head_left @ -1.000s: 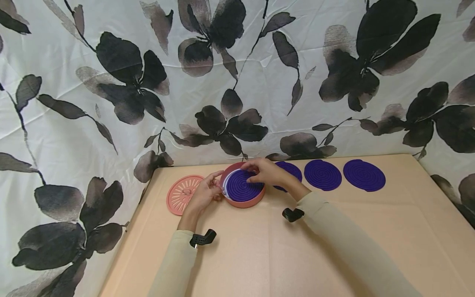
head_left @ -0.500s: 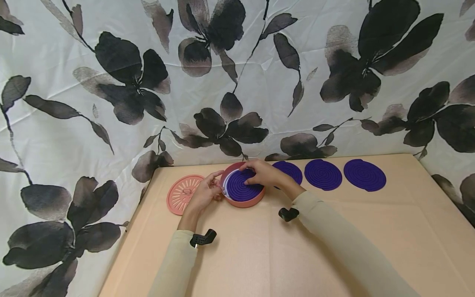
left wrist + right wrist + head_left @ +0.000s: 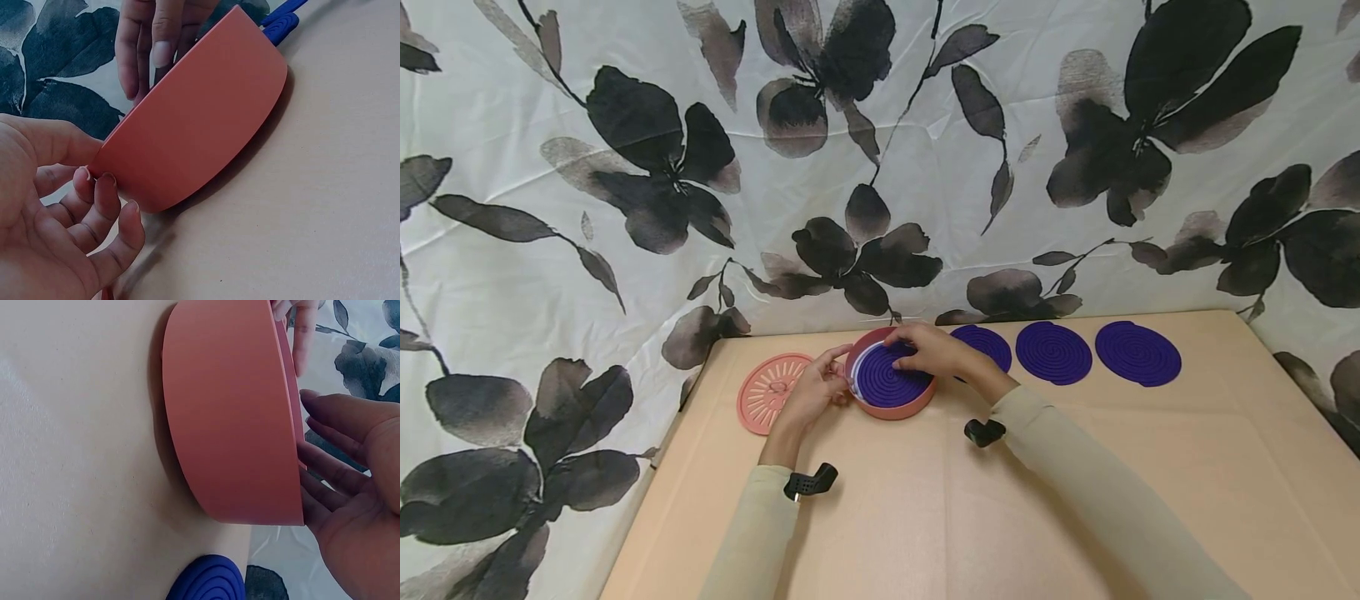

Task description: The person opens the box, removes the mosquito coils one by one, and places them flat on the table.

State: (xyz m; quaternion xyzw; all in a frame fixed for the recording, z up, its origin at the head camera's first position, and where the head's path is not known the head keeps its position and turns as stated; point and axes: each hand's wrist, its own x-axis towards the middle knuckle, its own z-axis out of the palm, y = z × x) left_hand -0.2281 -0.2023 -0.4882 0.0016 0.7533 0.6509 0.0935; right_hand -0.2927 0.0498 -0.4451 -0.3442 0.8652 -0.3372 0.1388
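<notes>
A round pink container (image 3: pixel 891 412) sits near the back of the table, with a purple spiral coil (image 3: pixel 891 385) lying inside. Along the coil's left side shows a pale white edge. My left hand (image 3: pixel 811 390) pinches the container's left rim between thumb and fingers; the left wrist view has the fingertips against the pink wall (image 3: pixel 200 112). From the right, my right hand (image 3: pixel 936 350) reaches over the rim, its thumb and fingers spread and touching the coil's upper part. In the right wrist view its fingertips disappear behind the rim.
A pink slotted lid (image 3: pixel 763 396) lies left of the container, partly behind my left hand. To the right lie a partly covered purple coil (image 3: pixel 988 346), a middle coil (image 3: pixel 1054 353) and a far right coil (image 3: pixel 1137 354). Floral fabric (image 3: pixel 850 167) hangs behind the table.
My right hand and wrist have shifted slightly left over the coil, uncovering a little more of the nearest coil behind. The left hand stays at the rim.
</notes>
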